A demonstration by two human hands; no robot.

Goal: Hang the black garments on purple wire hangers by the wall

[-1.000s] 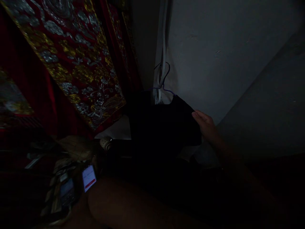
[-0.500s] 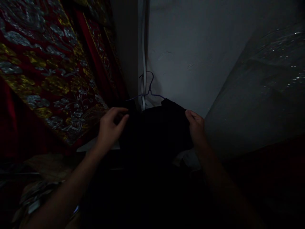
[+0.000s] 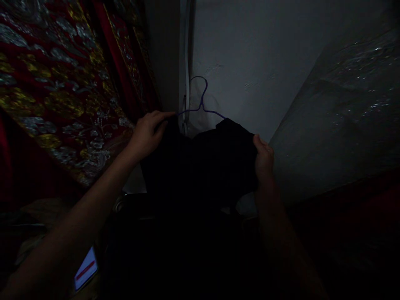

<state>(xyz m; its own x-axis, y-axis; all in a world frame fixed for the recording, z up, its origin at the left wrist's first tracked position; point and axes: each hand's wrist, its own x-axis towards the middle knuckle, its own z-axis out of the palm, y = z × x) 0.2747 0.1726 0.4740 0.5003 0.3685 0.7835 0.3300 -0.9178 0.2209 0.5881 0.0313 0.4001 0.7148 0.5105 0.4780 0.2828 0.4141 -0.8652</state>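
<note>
A black shirt [image 3: 206, 166] hangs on a thin purple wire hanger [image 3: 202, 104] in the middle of the head view; its folds are lost in the dark. My left hand [image 3: 146, 135] is closed at the shirt's left shoulder, the fingertips lying along the top edge by the hanger's arm. On the other side, my right hand [image 3: 264, 158] grips the right shoulder or sleeve, thumb on top. The hanger's hook points up and curls left against the wall.
Red cloth with gold and silver sequin patterns [image 3: 71, 79] hangs at left. Behind the hanger are a pale wall [image 3: 243, 54] and a white cable [image 3: 187, 54]. Clear plastic sheeting [image 3: 350, 108] covers something at right. A lit phone [image 3: 86, 270] lies low at left.
Shirt and hanger have risen a little and shifted right in view. My left hand has moved up to the left shoulder and closed on it. The phone has come into view.
</note>
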